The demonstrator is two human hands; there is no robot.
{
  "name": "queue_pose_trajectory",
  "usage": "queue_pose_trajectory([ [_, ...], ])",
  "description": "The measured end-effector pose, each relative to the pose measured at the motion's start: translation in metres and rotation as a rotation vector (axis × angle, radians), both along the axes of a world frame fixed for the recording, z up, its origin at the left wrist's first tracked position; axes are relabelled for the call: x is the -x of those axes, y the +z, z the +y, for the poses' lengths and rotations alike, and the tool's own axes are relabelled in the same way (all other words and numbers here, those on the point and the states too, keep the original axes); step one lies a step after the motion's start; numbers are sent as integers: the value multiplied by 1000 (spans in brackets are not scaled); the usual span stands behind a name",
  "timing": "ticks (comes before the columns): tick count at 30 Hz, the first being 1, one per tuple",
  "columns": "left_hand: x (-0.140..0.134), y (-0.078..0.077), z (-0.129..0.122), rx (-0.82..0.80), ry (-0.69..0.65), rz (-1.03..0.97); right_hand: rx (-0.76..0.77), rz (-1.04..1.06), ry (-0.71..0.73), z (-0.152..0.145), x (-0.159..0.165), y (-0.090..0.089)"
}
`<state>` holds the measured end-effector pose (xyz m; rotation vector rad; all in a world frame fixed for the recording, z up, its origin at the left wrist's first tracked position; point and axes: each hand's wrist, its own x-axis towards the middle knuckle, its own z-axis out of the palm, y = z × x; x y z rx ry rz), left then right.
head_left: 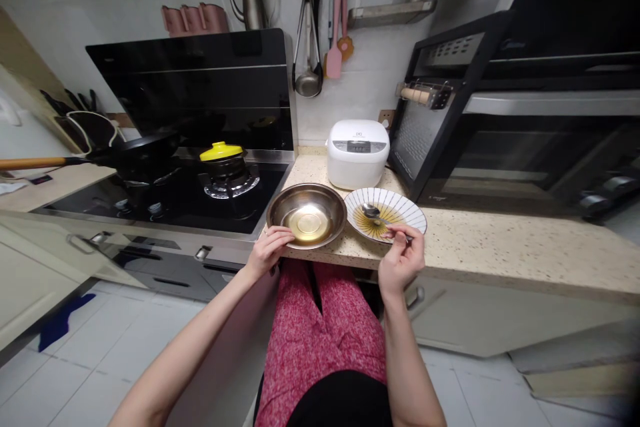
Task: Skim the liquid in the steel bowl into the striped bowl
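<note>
A wide steel bowl stands at the counter's front edge, with yellowish liquid at its bottom. My left hand grips the bowl's near-left rim, fingers over the edge. To its right lies a striped white plate holding a shallow yellowish liquid. Between the fingers and thumb of my right hand is the handle of a metal spoon, whose head rests over the plate. Bowl and plate sit side by side, their rims nearly touching.
Behind the plate stands a white rice cooker. The black gas stove on the left carries a small yellow-lidded pot and a wok with a wooden handle. A dark oven is on the right. Utensils hang on the wall.
</note>
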<state>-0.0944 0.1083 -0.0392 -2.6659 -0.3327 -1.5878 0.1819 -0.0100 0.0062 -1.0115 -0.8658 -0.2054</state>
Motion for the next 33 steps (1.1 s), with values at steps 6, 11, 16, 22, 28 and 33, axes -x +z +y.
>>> queue_pose_trajectory([
  [6,1,0,1,-30,8,9,14,-292,-50,4,-5,-6],
  [11,0,0,1,-10,2,14,19,-486,-44,6,-9,-6],
  [16,0,0,1,-17,-1,9,-29,-383,-7,2,-2,-6],
  [22,1,0,1,0,7,4,-73,-7,140,-6,24,3],
  [28,1,0,0,-3,10,1,21,66,367,-1,45,0],
  [33,1,0,0,-3,15,4,147,132,476,7,53,-9],
])
